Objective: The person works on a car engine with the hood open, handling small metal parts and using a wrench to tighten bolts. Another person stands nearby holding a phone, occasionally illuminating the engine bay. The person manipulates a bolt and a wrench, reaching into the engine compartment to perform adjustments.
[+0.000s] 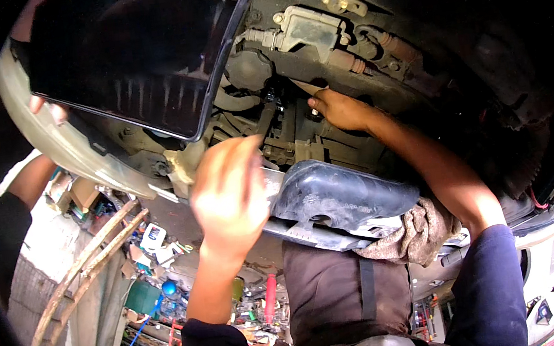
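My left hand (229, 188) is raised in front of the engine bay, smeared by motion. Its fingers look bent, but what they hold, if anything, cannot be made out. Deeper in the bay, my right hand (341, 109) has its fingers curled beside dark hoses and metal parts (276, 105). A small pale spot shows at its fingertips, too small to name. Between my forearms sits a scuffed black plastic housing (341, 193). A crumpled brown rag (423, 230) lies at its right end, near my right forearm.
Another person's fingers (50, 110) grip a large dark, tablet-like panel (134, 59) over the bay's left side. A pale curved headlight or bumper edge (76, 151) runs below it. A metal box with connectors (309, 32) sits at the back. A wooden ladder (83, 270) and ground clutter lie lower left.
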A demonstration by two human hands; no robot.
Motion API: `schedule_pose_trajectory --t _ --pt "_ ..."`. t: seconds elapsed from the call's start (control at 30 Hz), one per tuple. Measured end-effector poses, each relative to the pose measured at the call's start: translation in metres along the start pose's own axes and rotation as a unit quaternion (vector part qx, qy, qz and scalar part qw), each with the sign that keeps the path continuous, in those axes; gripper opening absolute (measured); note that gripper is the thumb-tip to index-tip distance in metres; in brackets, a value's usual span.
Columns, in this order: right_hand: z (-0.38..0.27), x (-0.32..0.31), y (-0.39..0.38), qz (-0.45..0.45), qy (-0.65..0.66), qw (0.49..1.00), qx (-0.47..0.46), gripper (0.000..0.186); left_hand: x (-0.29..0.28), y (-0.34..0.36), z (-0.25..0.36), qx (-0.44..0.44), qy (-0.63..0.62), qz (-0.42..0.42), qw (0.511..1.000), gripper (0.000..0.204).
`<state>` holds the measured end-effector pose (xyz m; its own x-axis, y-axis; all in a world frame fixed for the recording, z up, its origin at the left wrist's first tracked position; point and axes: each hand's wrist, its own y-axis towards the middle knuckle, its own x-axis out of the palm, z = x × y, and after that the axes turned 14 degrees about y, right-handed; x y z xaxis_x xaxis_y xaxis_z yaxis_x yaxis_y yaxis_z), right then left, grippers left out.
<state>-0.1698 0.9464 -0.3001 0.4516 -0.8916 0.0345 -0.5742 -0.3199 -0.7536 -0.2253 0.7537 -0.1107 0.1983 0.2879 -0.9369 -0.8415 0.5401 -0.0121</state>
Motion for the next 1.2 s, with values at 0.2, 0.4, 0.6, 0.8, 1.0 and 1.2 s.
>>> schedule_pose_trajectory --t 0.2,0.4,0.6,0.8,1.0,1.2 --pt "0.023 0.005 0.005 0.014 0.044 0.999 -0.008 0.046 0.073 0.050 -0.015 -0.019 -0.089 -0.460 0.883 0.023" --pt "0.023 0.010 0.010 0.007 0.033 0.998 -0.046 0.044 0.185 0.061 -0.058 0.077 0.004 -0.571 0.818 0.031" --pt "0.025 0.008 0.014 -0.006 0.085 0.996 -0.005 0.046 0.193 0.063 -0.046 -0.187 -0.209 -0.605 0.745 0.042" --pt "0.026 -0.001 0.010 -0.041 0.118 0.992 0.025 0.049 0.176 0.075 -0.028 -0.272 -0.230 -0.646 0.675 0.049" --pt "-0.010 -0.003 -0.019 -0.040 0.053 0.997 -0.037 0.054 0.184 0.062 -0.038 -0.309 -0.308 -0.625 0.647 0.039" --pt "-0.045 -0.007 -0.099 -0.052 -0.031 0.998 0.001 0.051 0.201 0.067 -0.042 -0.268 -0.277 -0.641 0.663 0.033"
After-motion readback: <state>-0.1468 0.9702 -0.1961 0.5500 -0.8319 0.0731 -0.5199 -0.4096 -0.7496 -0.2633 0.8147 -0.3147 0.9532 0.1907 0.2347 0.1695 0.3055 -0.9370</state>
